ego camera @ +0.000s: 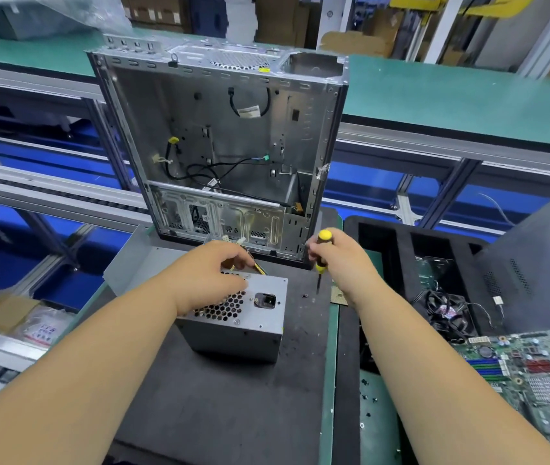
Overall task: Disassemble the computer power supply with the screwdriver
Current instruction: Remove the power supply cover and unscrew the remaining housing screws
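The grey metal power supply stands on the dark mat, its honeycomb vent and power socket facing up. My left hand lies over its top far edge, fingers curled round that edge near the yellow wires. My right hand grips a screwdriver with a yellow and black handle, tip pointing down at the mat just right of the power supply. A small dark screw lies on the mat near the tip.
An open, stripped computer case stands upright just behind the power supply. At right, a black foam tray holds a fan, and a green motherboard lies nearer me. A conveyor frame runs along the left.
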Available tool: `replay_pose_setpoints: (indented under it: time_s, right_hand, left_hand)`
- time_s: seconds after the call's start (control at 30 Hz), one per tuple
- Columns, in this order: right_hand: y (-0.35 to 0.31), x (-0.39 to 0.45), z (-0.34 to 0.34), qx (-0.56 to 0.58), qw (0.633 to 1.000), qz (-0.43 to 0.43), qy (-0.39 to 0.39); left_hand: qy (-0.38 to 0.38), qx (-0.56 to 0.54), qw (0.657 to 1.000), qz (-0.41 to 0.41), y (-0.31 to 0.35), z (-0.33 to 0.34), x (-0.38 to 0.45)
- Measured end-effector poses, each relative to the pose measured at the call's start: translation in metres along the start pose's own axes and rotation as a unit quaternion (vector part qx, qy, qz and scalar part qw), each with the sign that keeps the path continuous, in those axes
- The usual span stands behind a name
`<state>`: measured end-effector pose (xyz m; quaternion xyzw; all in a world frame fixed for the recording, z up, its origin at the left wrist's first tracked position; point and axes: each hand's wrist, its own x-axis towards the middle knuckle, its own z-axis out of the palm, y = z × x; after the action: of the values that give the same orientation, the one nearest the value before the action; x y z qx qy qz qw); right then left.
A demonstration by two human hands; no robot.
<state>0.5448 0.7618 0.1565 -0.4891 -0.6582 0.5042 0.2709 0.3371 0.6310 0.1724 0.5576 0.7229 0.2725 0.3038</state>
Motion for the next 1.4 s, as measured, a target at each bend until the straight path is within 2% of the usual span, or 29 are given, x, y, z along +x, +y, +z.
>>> replay_pose_setpoints:
  time_s: [0.13, 0.27, 0.5, 0.63, 0.73, 1.17, 1.4]
  right_hand:
    - [-0.035, -0.017, 0.010, 0.072, 0.993, -0.091, -0.009]
    - [-0.059, -0.027, 0.027, 0.134, 0.979, -0.147, -0.033]
    - [-0.080, -0.041, 0.050, 0.239, 0.958, -0.151, -0.035]
    - [-0.086, -0.045, 0.064, 0.243, 0.959, -0.141, -0.027]
    - [-0.088, -0.047, 0.073, 0.217, 0.967, -0.134, -0.014]
    - [-0.086, -0.060, 0.095, 0.178, 0.972, -0.147, 0.054]
    - [-0.079, -0.069, 0.099, 0.200, 0.963, -0.159, 0.082]
  left_hand:
    - [-0.003, -0.001, 1.000, -0.014, -0.015, -0.009, -0.002]
    - [-0.027, -0.041, 0.999, -0.014, -0.028, -0.011, 0.001]
    - [-0.077, -0.071, 0.994, 0.040, -0.029, -0.016, 0.010]
    - [-0.063, 0.068, 0.992, 0.079, -0.029, -0.015, 0.015]
    - [-0.056, 0.103, 0.988, 0.098, -0.026, -0.012, 0.018]
    - [0.019, 0.083, 0.985, 0.152, -0.036, 0.002, 0.014]
    - [0.024, 0.062, 0.985, 0.157, -0.038, 0.002, 0.014]
